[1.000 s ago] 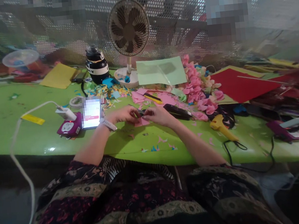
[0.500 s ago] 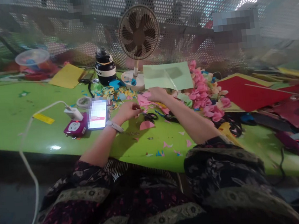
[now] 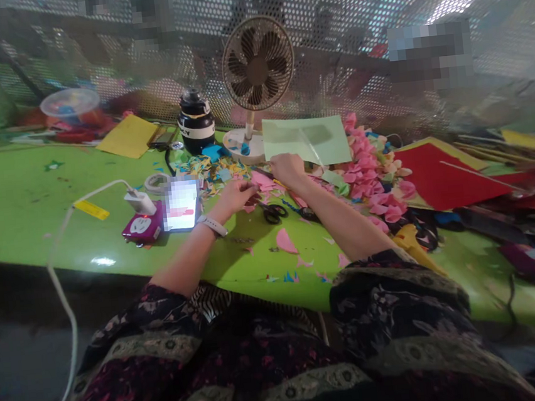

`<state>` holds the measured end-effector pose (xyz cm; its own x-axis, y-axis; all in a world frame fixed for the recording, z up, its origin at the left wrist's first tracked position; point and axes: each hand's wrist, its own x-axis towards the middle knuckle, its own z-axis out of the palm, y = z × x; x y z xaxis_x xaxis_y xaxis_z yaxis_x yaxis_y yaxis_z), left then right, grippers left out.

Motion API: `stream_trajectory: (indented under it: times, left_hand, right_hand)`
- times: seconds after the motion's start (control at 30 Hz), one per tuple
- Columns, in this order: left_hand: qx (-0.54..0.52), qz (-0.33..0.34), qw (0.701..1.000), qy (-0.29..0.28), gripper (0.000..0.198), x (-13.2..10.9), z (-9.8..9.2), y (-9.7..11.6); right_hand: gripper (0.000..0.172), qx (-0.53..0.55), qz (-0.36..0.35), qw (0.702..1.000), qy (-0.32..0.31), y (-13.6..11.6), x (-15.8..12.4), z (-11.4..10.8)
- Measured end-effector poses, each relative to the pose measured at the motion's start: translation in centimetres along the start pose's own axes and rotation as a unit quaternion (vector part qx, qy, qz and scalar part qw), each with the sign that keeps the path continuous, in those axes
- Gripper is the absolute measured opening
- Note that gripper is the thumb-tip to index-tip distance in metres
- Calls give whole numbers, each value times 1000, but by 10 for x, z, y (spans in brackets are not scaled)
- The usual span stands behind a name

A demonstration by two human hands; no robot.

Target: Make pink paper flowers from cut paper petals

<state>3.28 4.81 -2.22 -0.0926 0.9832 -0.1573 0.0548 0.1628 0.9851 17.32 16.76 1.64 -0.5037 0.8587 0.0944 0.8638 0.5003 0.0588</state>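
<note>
My left hand (image 3: pixel 236 197), with a pale band at the wrist, hovers low over the table with its fingers bent together. What they hold, if anything, I cannot make out. Pink paper pieces (image 3: pixel 265 180) lie between the two hands. Close to them my right hand (image 3: pixel 288 168) is curled closed; a thin dark sliver shows by its fingertips, too small to name. Black-handled scissors (image 3: pixel 274 213) rest just right of my left hand. Nearer to me lies a pink half-round paper piece (image 3: pixel 285 241).
A phone (image 3: pixel 180 206) and purple power adapter (image 3: pixel 140 228) stand left. Behind are a dark bottle (image 3: pixel 196 125), a fan (image 3: pixel 257 63), colourful paper scraps (image 3: pixel 205 168) and a pale green sheet (image 3: pixel 327 132). Pink paper petals (image 3: pixel 363 169) and red paper (image 3: pixel 440 174) lie right.
The pink half-round piece has turned and shifted nearer to me and to the right. My right hand has curled in more tightly; my left hand has shifted only slightly.
</note>
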Motion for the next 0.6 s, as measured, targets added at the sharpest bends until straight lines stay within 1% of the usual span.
stream_trajectory:
  times: [0.07,0.1,0.17,0.2,0.23,0.27,0.3,0.33,0.37,0.4,0.43,0.47,0.53,0.6]
  left_hand:
    - [-49,-19,999,-5,15,3,1,-3]
    - [-44,-22,999,-10,18,3,1,-5]
    - [32,1,999,-30,21,2,3,-8]
    - [89,32,994,-49,21,1,5,-8]
    - [148,74,983,-80,20,-2,7,-9]
    - [202,120,964,-122,19,-6,11,-9]
    - [246,167,938,-176,21,-12,15,-9]
    - [281,200,908,-237,23,-17,20,-9]
    - [315,219,874,-298,27,-24,26,-11]
    - [351,236,842,-334,32,-30,31,-12]
    - [391,256,815,-343,40,-37,37,-15]
    - [431,275,791,-335,47,-43,42,-18]
    - [499,301,755,-300,56,-52,50,-26]
    - [550,314,736,-241,65,-57,54,-32]
  right_hand:
    - [36,32,-32,998,51,1,-21,-1]
    - [37,49,-50,995,76,2,-33,0]
    - [37,84,-76,987,113,6,-59,5]
    - [36,103,-80,983,128,10,-71,8]
    - [35,122,-79,979,141,15,-81,11]
    - [34,139,-75,975,154,21,-91,13]
    - [34,153,-65,971,170,28,-99,15]
    - [33,164,-56,968,183,34,-106,16]
    - [33,173,-49,964,195,40,-111,17]
    - [33,181,-47,961,203,44,-116,18]
    - [32,190,-49,958,208,48,-119,18]
    - [32,198,-53,956,212,50,-122,18]
    - [30,211,-60,951,216,51,-125,20]
    - [29,220,-57,949,218,49,-127,22]
